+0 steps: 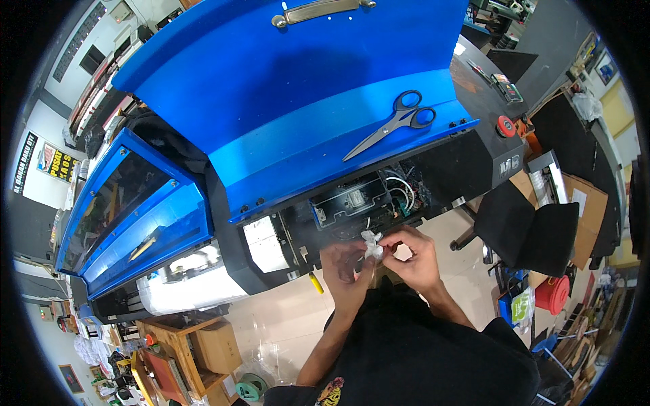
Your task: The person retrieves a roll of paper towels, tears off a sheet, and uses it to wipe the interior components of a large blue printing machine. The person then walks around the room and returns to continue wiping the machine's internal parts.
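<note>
Both hands meet over the near edge of a large machine with a raised blue cover [291, 88]. A small crumpled white piece [372, 242], like tissue or thin film, sits between my fingertips. My left hand [344, 271] pinches it from the left side. On its other side, my right hand [416, 260] grips it with thumb and forefinger, the fingers curled into a ring. Just beyond the hands lies the open bay with a dark printing carriage [352, 200] and white tubes [404, 188]. Black-handled scissors [396, 125] rest on the cover's lower lip.
A red emergency button [505, 126] stands at the machine's right end. A blue-framed window hatch [135, 216] is at left, with white film [193, 281] below it. A black chair [531, 227] and a red bucket [552, 296] stand on the right; a wooden shelf [177, 331] at lower left.
</note>
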A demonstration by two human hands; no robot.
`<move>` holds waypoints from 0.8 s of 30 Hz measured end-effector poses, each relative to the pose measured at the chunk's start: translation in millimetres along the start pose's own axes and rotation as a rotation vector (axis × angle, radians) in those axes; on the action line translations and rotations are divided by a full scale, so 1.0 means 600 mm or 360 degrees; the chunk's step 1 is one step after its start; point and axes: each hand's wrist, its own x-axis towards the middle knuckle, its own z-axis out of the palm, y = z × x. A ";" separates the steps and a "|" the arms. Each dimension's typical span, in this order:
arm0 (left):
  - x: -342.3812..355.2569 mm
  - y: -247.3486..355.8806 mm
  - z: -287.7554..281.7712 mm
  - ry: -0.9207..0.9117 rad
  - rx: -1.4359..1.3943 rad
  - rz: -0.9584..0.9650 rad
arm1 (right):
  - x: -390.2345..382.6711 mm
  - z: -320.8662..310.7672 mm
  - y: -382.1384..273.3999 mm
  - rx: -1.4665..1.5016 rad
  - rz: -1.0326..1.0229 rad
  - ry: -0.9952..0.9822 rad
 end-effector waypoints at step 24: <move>-0.009 -0.021 -0.018 -0.0216 0.0408 -0.0183 | -0.036 0.019 0.033 -0.0258 -0.0274 -0.0012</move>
